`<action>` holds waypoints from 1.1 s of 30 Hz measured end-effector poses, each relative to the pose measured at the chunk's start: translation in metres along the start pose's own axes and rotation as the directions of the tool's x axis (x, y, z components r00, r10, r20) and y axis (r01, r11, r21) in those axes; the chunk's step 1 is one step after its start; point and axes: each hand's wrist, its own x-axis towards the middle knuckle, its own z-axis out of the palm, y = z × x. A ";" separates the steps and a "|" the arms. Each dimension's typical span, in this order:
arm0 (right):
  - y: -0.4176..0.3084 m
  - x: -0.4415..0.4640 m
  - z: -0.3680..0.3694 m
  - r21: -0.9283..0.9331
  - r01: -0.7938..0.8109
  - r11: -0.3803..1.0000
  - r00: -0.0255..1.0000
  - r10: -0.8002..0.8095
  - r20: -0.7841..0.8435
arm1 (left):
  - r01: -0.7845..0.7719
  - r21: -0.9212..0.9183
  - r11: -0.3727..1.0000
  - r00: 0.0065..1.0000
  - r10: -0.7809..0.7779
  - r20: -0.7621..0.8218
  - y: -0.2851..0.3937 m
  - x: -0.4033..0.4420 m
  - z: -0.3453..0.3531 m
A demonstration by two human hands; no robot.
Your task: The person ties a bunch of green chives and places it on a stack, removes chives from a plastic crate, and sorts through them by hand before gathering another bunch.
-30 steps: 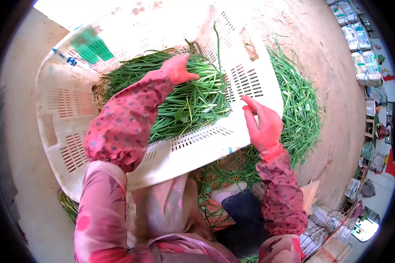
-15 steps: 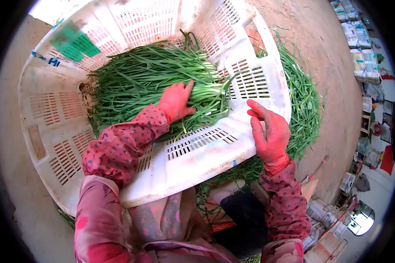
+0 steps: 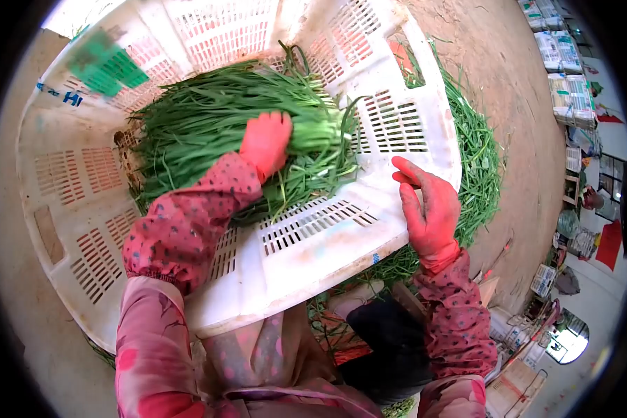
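Observation:
A large white plastic basket (image 3: 306, 279) with slotted walls is tilted across the view. Inside lie long green leafy stalks (image 3: 195, 104), their pale ends pointing right. My left hand (image 3: 266, 144), in a red glove, has its fingers curled round a bunch of the stalks near the pale ends. Beside the basket's right rim is my right hand (image 3: 430, 209), also red-gloved, its thumb and fingers apart with nothing between them. Patterned red sleeves cover both forearms.
More green stalks (image 3: 477, 167) are heaped on the ground beyond the basket's right side. Wrapped bundles (image 3: 571, 97) stand at the far right. A dark-clothed leg (image 3: 386, 334) and a shoe show below the basket.
The left hand has moved slightly left and its fingers have closed on stalks. The basket has shifted left, and its near rim sits lower. The right hand has moved slightly right and down.

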 end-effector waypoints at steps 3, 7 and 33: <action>0.000 -0.002 0.000 0.001 -0.007 1.000 1.000 0.007 0.007 | -0.082 0.166 0.983 0.936 0.133 -0.325 -0.020 0.018 0.004; -0.001 0.000 0.000 -0.026 -0.002 1.000 1.000 0.002 0.014 | 0.068 -0.051 0.996 0.980 -0.057 0.190 -0.009 0.025 0.000; -0.037 0.152 0.184 0.742 -0.400 0.537 0.905 0.105 0.412 | 0.215 -0.720 0.660 0.919 -0.387 -0.081 -0.045 -0.045 -0.015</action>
